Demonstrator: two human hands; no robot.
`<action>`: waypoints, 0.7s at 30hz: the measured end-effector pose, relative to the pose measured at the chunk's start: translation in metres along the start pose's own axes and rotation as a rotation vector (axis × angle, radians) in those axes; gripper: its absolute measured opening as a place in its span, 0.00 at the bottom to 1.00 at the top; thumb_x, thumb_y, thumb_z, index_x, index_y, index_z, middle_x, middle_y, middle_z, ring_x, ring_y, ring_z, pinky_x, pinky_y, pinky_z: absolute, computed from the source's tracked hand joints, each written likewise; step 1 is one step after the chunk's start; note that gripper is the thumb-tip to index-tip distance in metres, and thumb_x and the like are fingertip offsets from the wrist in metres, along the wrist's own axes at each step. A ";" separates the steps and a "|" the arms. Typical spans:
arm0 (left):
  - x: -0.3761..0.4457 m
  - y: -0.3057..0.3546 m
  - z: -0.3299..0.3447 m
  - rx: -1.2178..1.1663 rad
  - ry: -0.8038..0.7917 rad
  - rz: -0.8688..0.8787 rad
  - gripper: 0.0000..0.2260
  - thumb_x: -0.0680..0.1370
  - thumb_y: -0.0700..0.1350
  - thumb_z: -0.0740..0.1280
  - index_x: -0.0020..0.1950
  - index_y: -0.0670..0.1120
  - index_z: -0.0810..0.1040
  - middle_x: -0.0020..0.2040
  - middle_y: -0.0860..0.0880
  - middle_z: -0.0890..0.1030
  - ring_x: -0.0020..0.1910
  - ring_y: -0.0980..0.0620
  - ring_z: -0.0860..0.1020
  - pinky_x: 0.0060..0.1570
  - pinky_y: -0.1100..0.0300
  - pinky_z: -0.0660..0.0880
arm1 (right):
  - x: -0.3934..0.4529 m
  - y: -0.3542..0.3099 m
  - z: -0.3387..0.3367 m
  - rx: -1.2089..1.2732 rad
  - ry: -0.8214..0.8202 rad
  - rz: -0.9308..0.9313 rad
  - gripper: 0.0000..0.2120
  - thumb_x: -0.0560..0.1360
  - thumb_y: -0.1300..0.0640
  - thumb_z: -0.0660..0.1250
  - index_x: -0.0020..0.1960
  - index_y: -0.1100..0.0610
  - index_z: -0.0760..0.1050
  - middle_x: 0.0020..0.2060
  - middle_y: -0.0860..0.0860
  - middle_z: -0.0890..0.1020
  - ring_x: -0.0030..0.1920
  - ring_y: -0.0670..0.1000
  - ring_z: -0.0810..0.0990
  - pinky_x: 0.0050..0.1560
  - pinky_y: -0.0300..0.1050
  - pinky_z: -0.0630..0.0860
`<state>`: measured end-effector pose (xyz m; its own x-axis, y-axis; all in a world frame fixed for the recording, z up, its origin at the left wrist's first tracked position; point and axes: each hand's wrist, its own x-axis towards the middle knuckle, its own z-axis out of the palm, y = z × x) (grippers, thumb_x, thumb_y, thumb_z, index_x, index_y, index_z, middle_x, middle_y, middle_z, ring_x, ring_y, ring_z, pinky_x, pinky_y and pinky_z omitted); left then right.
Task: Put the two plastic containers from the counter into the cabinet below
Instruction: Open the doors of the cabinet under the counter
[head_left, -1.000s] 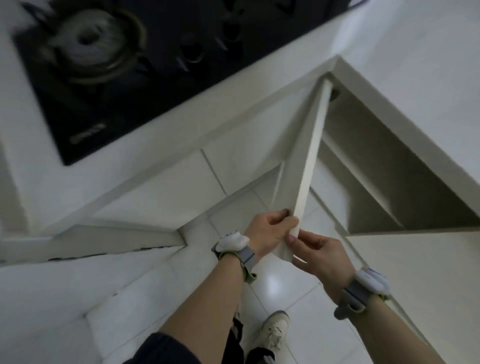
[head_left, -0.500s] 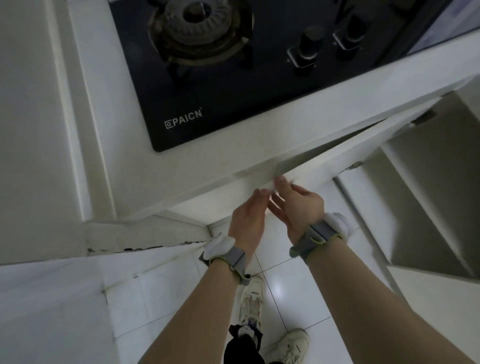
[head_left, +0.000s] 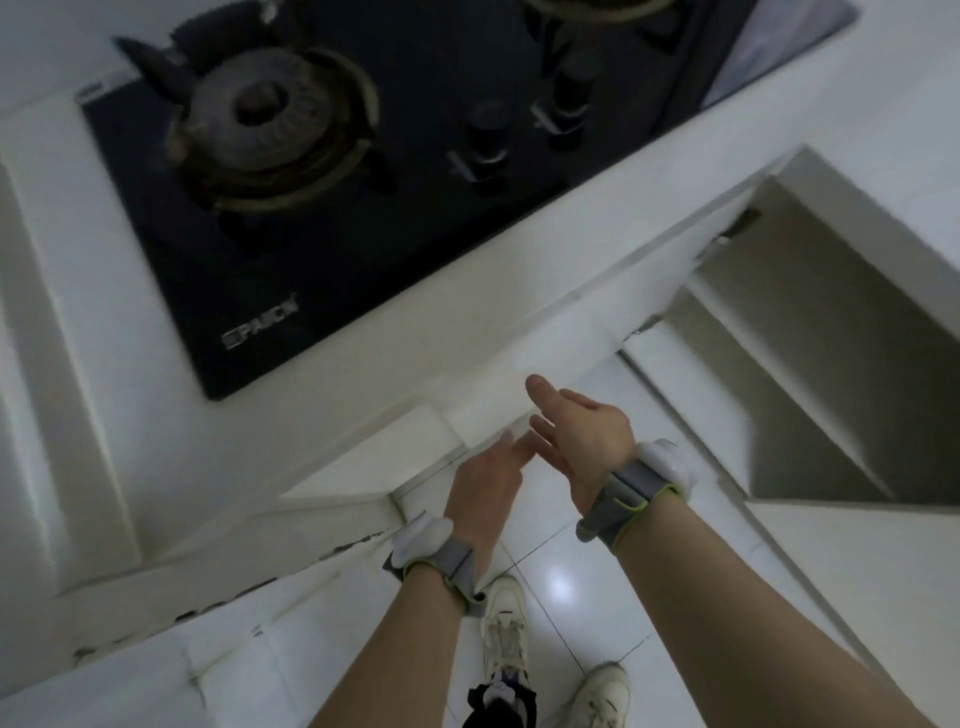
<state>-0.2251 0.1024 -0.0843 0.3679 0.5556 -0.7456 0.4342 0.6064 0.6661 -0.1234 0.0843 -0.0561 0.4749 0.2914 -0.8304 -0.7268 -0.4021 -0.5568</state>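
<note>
No plastic container shows in the head view. My left hand (head_left: 488, 480) and my right hand (head_left: 582, 434) hover side by side just below the white counter's front edge (head_left: 467, 332), fingers spread, holding nothing. Their fingertips are close to the white cabinet door (head_left: 587, 332), which now lies nearly flat against the cabinet front under the counter. To the right, another cabinet (head_left: 810, 364) stands open, showing bare shelves inside.
A black gas hob (head_left: 363, 171) with a burner (head_left: 260, 114) and two knobs (head_left: 519, 130) is set into the counter. White floor tiles (head_left: 561, 582) and my two shoes (head_left: 506, 629) are below. A white counter section (head_left: 57, 322) runs along the left.
The cabinet door, held edge-on in both hands a second ago, has swung against the cabinet front. Both hands have let go and opened. The view has tilted up toward the hob.
</note>
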 end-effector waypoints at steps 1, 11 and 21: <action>-0.002 0.003 0.013 -0.014 -0.047 0.021 0.24 0.68 0.58 0.65 0.59 0.46 0.81 0.54 0.51 0.78 0.55 0.51 0.74 0.70 0.46 0.69 | 0.004 -0.006 -0.019 0.039 0.034 -0.008 0.33 0.69 0.50 0.79 0.68 0.63 0.73 0.43 0.53 0.81 0.50 0.53 0.84 0.55 0.50 0.83; -0.010 0.031 0.226 0.145 -0.406 0.063 0.34 0.66 0.58 0.71 0.70 0.46 0.74 0.65 0.56 0.77 0.53 0.65 0.76 0.71 0.53 0.68 | 0.017 -0.047 -0.269 0.382 0.448 -0.110 0.21 0.73 0.52 0.75 0.61 0.63 0.78 0.39 0.55 0.80 0.38 0.51 0.80 0.58 0.48 0.80; -0.029 -0.025 0.466 0.718 -0.561 0.318 0.14 0.81 0.40 0.60 0.35 0.46 0.75 0.35 0.45 0.76 0.40 0.49 0.75 0.43 0.58 0.72 | 0.015 -0.017 -0.476 0.503 0.759 -0.082 0.15 0.73 0.57 0.69 0.54 0.67 0.79 0.55 0.67 0.83 0.58 0.67 0.81 0.61 0.66 0.76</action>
<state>0.1367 -0.1939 -0.0874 0.8136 0.1678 -0.5567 0.5775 -0.1216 0.8073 0.1326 -0.3180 -0.0691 0.6038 -0.4186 -0.6784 -0.7225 0.0722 -0.6876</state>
